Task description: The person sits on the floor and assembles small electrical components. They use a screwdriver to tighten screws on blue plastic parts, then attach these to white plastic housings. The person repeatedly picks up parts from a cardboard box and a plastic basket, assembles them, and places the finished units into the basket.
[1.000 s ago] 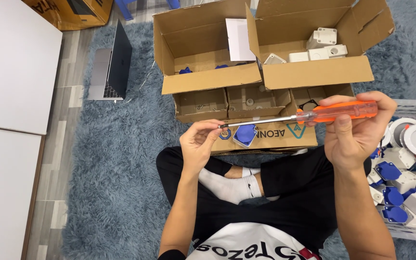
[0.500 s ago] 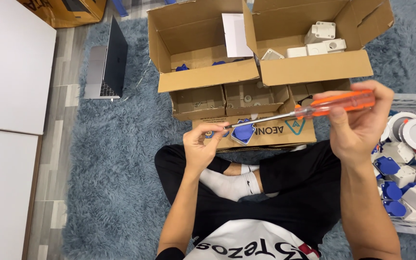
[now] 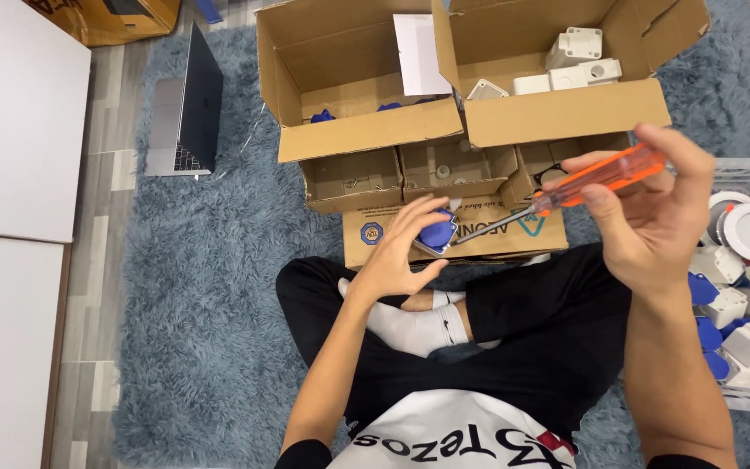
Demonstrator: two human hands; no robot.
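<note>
Head view shows our left hand (image 3: 392,260) pinching a small, light blue-and-white plastic fitting (image 3: 437,236) by its edges, right hand (image 3: 653,217) fingers gripping the stiff orange-handled screwdriver (image 3: 596,178).

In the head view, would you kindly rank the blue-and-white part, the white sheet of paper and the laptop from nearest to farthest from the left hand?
1. Blue-and-white part: held in the left hand itself.
2. White sheet of paper: upright in the open box beyond.
3. Laptop: far off to the left, on the rug.
</note>
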